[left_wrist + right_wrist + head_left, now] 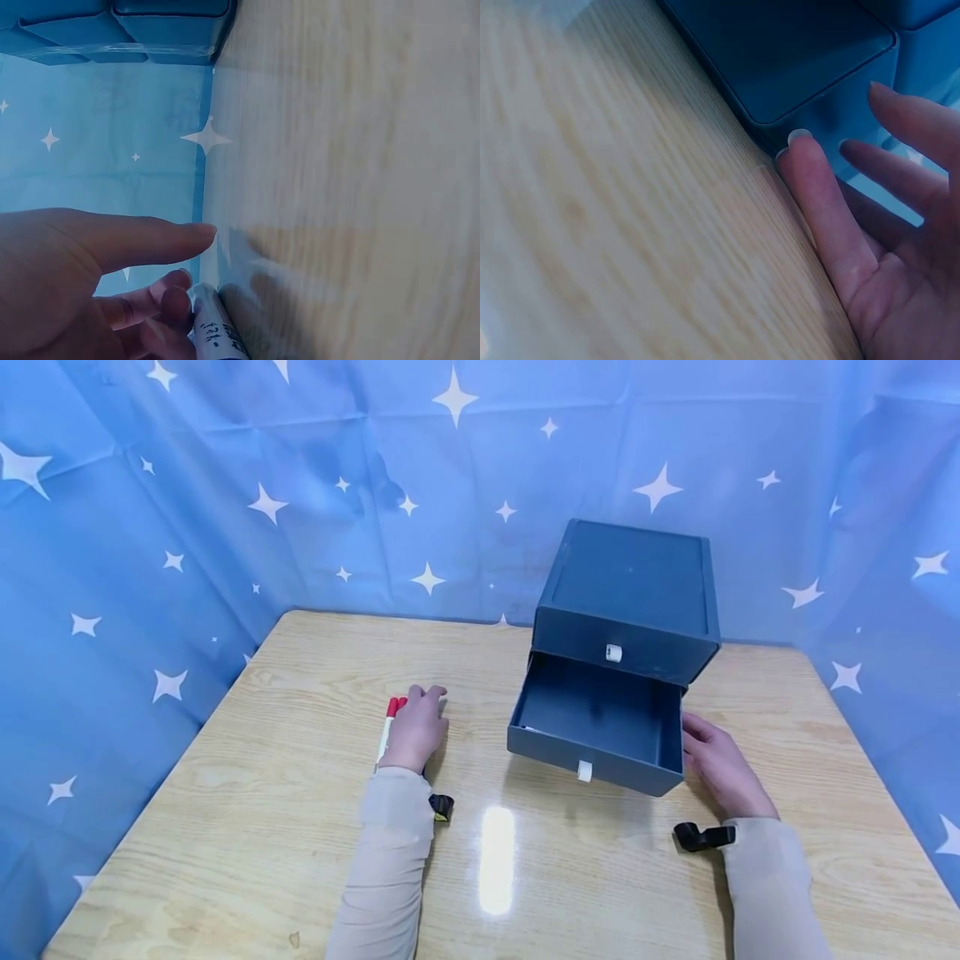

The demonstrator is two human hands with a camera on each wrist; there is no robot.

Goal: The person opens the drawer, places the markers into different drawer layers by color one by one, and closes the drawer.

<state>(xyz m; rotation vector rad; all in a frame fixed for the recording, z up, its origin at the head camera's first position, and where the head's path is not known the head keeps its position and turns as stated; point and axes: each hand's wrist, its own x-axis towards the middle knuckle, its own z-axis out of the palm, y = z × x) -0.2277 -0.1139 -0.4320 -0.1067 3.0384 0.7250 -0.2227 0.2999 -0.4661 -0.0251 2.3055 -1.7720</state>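
In the head view my left hand (420,727) is over the table beside two red-capped white markers (387,727), partly covering them. From the left wrist, one white marker (216,330) with dark writing lies against the curled fingertips, while the thumb stays straight and apart from it. A dark blue two-drawer box (630,577) stands at the right, its lower drawer (592,756) pulled out. My right hand (723,764) is at that drawer's right side. The right wrist view shows its fingertips touching or very near the drawer's side (836,112), the fingers spread and extended.
A small white item (529,728) shows at the left inside edge of the lower drawer. Both drawers have white pull tabs, such as the upper tab (613,652). A blue star-patterned curtain (450,485) hangs behind the wooden table (247,827).
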